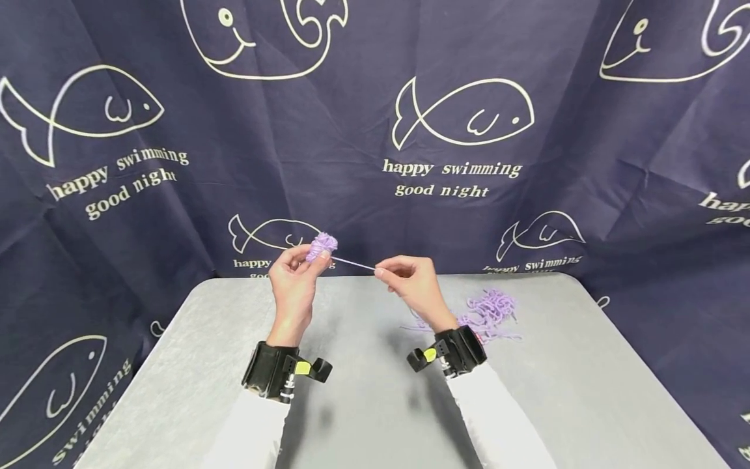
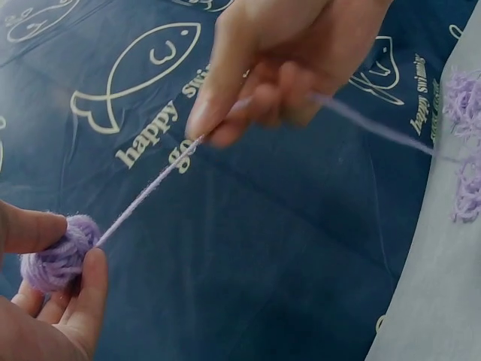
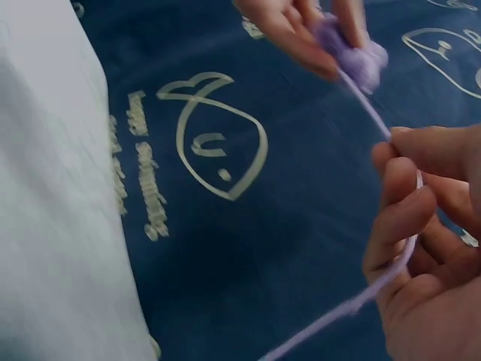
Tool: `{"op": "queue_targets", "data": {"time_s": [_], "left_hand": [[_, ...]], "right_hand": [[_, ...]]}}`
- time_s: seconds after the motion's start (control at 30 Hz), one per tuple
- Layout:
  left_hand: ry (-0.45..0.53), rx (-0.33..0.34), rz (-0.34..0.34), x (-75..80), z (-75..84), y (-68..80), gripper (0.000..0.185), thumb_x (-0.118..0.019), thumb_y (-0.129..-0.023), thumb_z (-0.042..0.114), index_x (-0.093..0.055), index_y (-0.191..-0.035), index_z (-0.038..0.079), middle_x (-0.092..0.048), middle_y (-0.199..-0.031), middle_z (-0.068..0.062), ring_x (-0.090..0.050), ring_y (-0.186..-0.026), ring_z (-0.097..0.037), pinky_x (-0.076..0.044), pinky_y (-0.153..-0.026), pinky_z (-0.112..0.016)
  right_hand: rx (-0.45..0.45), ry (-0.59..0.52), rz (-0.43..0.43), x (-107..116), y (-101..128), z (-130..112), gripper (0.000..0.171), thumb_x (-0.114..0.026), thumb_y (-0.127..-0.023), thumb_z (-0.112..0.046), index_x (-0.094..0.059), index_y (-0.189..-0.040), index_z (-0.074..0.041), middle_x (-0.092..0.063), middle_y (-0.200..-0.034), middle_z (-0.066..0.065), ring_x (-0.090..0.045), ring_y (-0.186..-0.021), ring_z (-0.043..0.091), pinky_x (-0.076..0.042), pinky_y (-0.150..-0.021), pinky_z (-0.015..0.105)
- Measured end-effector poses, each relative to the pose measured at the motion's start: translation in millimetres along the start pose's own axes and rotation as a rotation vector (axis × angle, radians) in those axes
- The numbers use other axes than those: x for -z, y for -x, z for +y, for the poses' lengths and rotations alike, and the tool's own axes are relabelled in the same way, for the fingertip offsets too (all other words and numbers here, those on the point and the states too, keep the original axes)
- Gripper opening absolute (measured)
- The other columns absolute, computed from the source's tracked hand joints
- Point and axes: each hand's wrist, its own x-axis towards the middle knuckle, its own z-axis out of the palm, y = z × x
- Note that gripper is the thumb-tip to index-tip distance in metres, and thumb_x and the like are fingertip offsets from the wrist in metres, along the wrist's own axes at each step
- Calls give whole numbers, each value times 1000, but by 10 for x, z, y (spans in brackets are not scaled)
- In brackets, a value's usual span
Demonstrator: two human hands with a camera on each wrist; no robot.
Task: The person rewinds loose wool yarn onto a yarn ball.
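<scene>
My left hand holds a small ball of purple yarn between thumb and fingertips, raised above the far edge of the grey table. A taut yarn strand runs from the ball to my right hand, which pinches it between thumb and forefinger. In the left wrist view the ball sits at lower left and the strand climbs to the right hand. The right wrist view shows the strand passing through the right hand's curled fingers and trailing down.
A loose tangle of purple yarn lies on the table to the right of my right hand, fed by the trailing strand. A dark blue cloth with fish prints hangs behind and around the table.
</scene>
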Motion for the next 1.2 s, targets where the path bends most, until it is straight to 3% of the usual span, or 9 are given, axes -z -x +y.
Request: {"op": "queue_targets", "data": {"time_s": [0.13,0.37,0.5,0.73,0.87,1.03,1.2], "left_hand": [[5,7,9,38,-51,-14,23,-68,-84,-19,-61,-102,-6,-61,-91,-8,-73,-76,-16,-61,-82,-36],[-37,18,10,124,-155,-13,26,-70,-83,-19,-61,-105,-8,-59,-90,-7,-71,-74,-12,-62,-79,-31],[-98,12,3,177,-200,-25,27,-72,-83,-17,-62,-107,-8,-59,-91,-6,-69,-75,-9,-61,-78,-26],[-190,-9,-38,269,-288,-20,29,-73,-83,-14,-62,-109,-7,-61,-94,-3,-67,-78,-9,-59,-76,-22],[-298,-74,-51,306,-271,-43,33,-73,-83,-14,-61,-113,-8,-64,-97,-6,-65,-75,-7,-57,-70,-18],[-398,-163,-54,303,-174,-121,36,-74,-82,-13,-63,-116,-6,-66,-104,-15,-64,-77,-8,-54,-68,-16],[-462,-177,-58,329,-91,-184,35,-74,-83,-11,-65,-116,-5,-67,-106,-15,-63,-78,-10,-51,-71,-16]], "right_hand": [[0,89,17,228,58,27,9,-78,-88,-5,-77,-93,2,-72,-79,11,-57,-57,10,-49,-52,20],[-75,223,57,524,202,78,8,-77,-89,-3,-77,-95,2,-66,-74,16,-48,-55,6,-38,-49,18],[-103,296,45,555,265,-96,7,-73,-89,2,-75,-94,6,-66,-74,18,-44,-55,6,-35,-49,19],[-71,411,41,713,309,99,4,-80,-87,-11,-79,-91,-9,-63,-66,3,-45,-53,9,-36,-47,22],[-72,526,-65,802,360,-36,3,-80,-86,-10,-79,-88,-13,-60,-65,-4,-46,-53,9,-37,-48,23],[-96,602,-239,1043,342,-128,7,-78,-87,-6,-78,-88,-13,-67,-73,-5,-55,-60,12,-45,-54,25],[-255,602,-238,1487,369,84,8,-75,-87,-2,-76,-95,0,-71,-80,7,-63,-69,19,-53,-61,26]]}}
